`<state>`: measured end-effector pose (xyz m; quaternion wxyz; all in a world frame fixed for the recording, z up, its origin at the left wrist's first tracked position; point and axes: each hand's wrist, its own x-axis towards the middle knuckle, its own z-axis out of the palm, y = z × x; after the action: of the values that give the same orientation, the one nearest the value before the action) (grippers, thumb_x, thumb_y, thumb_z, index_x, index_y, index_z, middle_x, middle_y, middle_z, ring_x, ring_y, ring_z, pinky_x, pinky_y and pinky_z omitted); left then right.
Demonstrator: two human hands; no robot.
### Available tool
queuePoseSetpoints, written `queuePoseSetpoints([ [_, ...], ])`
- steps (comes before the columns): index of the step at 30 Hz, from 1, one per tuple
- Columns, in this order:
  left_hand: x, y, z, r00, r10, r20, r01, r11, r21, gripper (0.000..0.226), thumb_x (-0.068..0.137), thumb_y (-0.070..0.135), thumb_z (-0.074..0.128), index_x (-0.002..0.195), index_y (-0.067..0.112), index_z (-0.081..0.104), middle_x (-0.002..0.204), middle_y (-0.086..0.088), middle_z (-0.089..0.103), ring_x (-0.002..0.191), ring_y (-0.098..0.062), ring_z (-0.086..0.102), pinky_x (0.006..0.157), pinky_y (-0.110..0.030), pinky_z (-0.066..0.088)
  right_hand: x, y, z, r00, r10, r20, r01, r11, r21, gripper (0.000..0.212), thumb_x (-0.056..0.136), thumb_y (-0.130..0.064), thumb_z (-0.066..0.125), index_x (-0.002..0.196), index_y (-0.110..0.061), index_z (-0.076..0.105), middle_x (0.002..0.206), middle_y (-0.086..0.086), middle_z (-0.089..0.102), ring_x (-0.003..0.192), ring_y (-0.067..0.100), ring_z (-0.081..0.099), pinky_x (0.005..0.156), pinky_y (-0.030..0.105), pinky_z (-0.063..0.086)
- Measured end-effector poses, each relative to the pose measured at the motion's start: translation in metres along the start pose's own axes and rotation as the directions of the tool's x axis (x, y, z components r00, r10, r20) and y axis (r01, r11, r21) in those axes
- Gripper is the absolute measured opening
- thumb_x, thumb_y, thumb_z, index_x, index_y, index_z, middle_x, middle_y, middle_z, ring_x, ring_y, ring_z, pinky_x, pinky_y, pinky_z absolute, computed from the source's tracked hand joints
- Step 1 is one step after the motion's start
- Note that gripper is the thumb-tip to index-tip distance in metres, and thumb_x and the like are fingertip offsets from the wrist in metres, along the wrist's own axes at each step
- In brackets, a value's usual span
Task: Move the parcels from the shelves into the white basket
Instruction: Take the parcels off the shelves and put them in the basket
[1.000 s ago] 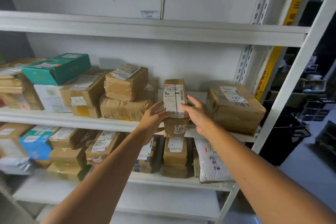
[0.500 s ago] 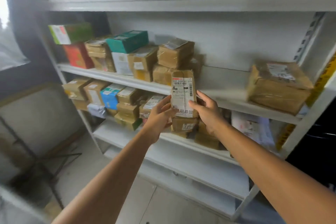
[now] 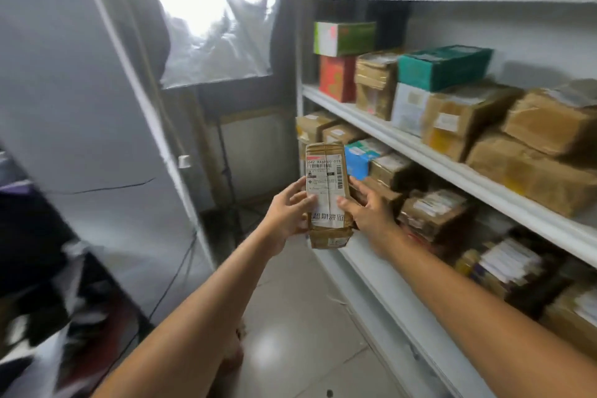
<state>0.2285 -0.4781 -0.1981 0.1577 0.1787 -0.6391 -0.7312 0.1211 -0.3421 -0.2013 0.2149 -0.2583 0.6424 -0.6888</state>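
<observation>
Parcel [image 3: 326, 168] between left hand [image 3: 287, 213], right hand [image 3: 368, 210]

White shelves [image 3: 371, 119] run along the right. The middle shelf carries a red box [image 3: 336, 77] at its left end with a green box [image 3: 344, 38] on top, then a taped brown parcel [image 3: 376, 84], a white box [image 3: 408, 108] under a teal box [image 3: 444, 66], and more brown parcels stacked further right. The lower shelf [image 3: 403, 300] holds small brown parcels and a blue box [image 3: 358, 158] packed side by side, blurred toward the right, above a pale tiled floor [image 3: 290, 317].
</observation>
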Motion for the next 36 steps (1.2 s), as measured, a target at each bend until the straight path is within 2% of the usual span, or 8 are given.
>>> queuePoseSetpoints([
  [7, -0.045, -0.019, -0.050, 0.924, 0.006, -0.381, -0.036, 0.997, -0.072, 0.048, 0.091, 0.017, 0.063, 0.131, 0.037, 0.048, 0.108, 0.010, 0.072, 0.097, -0.016, 0.070, 0.065, -0.030, 0.057, 0.026, 0.023, 0.066, 0.897, 0.026, 0.441, -0.065, 0.995, 0.075, 0.048, 0.092, 0.000, 0.059, 0.123, -0.036, 0.056, 0.123, -0.005, 0.066, 0.113, 0.018, 0.064, 0.091, 0.039, 0.055],
  [14, -0.146, -0.056, -0.018, 0.624, -0.026, -0.781, -0.030, 0.998, -0.058, 0.045, 0.096, 0.013, 0.055, 0.137, 0.029, 0.047, 0.114, 0.013, 0.069, 0.100, -0.015, 0.069, 0.070, -0.033, 0.058, -0.020, 0.048, 0.098, 0.608, 0.111, 0.786, -0.173, 0.985, -0.006, 0.053, 0.091, 0.002, 0.060, 0.114, -0.046, 0.058, 0.109, -0.016, 0.071, 0.108, 0.012, 0.066, 0.080, 0.030, 0.058],
  [18, -0.221, -0.079, 0.003, 0.404, -0.054, -0.913, -0.028, 0.997, -0.071, 0.046, 0.095, 0.006, 0.054, 0.137, 0.023, 0.048, 0.113, 0.009, 0.068, 0.100, -0.009, 0.067, 0.079, -0.031, 0.058, -0.078, 0.068, 0.123, 0.409, 0.172, 0.896, -0.162, 0.980, -0.115, 0.054, 0.092, -0.001, 0.060, 0.135, -0.033, 0.053, 0.114, -0.014, 0.070, 0.110, 0.012, 0.065, 0.088, 0.039, 0.057],
  [21, -0.284, -0.096, 0.015, 0.270, -0.049, -0.962, -0.017, 0.998, -0.055, 0.040, 0.094, 0.000, 0.053, 0.126, 0.024, 0.056, 0.107, 0.011, 0.068, 0.092, 0.002, 0.067, 0.072, -0.018, 0.055, -0.134, 0.084, 0.149, 0.256, 0.195, 0.947, -0.159, 0.975, -0.158, 0.053, 0.092, -0.001, 0.059, 0.127, -0.042, 0.056, 0.108, -0.018, 0.071, 0.103, 0.007, 0.067, 0.083, 0.033, 0.059],
  [23, -0.326, -0.109, 0.020, 0.187, -0.108, -0.976, -0.042, 0.992, -0.118, 0.040, 0.095, 0.002, 0.052, 0.121, 0.032, 0.057, 0.111, 0.006, 0.069, 0.099, -0.008, 0.068, 0.075, -0.028, 0.058, -0.174, 0.090, 0.167, 0.152, 0.203, 0.967, -0.153, 0.972, -0.180, 0.054, 0.092, 0.000, 0.058, 0.115, -0.049, 0.059, 0.108, -0.019, 0.071, 0.102, 0.005, 0.068, 0.082, 0.031, 0.058],
  [28, -0.426, -0.130, 0.018, -0.015, -0.157, -0.987, -0.074, 0.985, -0.156, 0.045, 0.096, 0.004, 0.052, 0.127, 0.037, 0.051, 0.114, 0.014, 0.066, 0.097, -0.001, 0.066, 0.069, -0.019, 0.055, -0.270, 0.105, 0.223, -0.069, 0.205, 0.976, -0.097, 0.973, -0.211, 0.048, 0.091, 0.001, 0.060, 0.129, -0.029, 0.059, 0.120, -0.010, 0.068, 0.113, 0.010, 0.063, 0.092, 0.032, 0.055],
  [33, -0.515, -0.151, -0.014, -0.140, -0.204, -0.969, -0.103, 0.976, -0.191, 0.048, 0.095, 0.008, 0.054, 0.134, 0.036, 0.046, 0.119, 0.008, 0.066, 0.099, -0.002, 0.065, 0.067, -0.016, 0.054, -0.351, 0.113, 0.289, -0.196, 0.180, 0.964, -0.038, 0.981, -0.191, 0.053, 0.091, 0.003, 0.060, 0.133, -0.028, 0.051, 0.114, -0.020, 0.064, 0.107, -0.005, 0.061, 0.079, 0.013, 0.052],
  [36, -0.556, -0.163, -0.043, -0.182, -0.212, -0.960, -0.116, 0.974, -0.193, 0.052, 0.096, 0.008, 0.054, 0.136, 0.039, 0.044, 0.117, 0.007, 0.066, 0.102, -0.007, 0.065, 0.074, -0.025, 0.057, -0.386, 0.119, 0.333, -0.241, 0.188, 0.952, 0.014, 0.982, -0.190, 0.055, 0.090, 0.001, 0.061, 0.134, -0.031, 0.050, 0.119, -0.017, 0.063, 0.110, -0.003, 0.058, 0.088, 0.019, 0.053],
])
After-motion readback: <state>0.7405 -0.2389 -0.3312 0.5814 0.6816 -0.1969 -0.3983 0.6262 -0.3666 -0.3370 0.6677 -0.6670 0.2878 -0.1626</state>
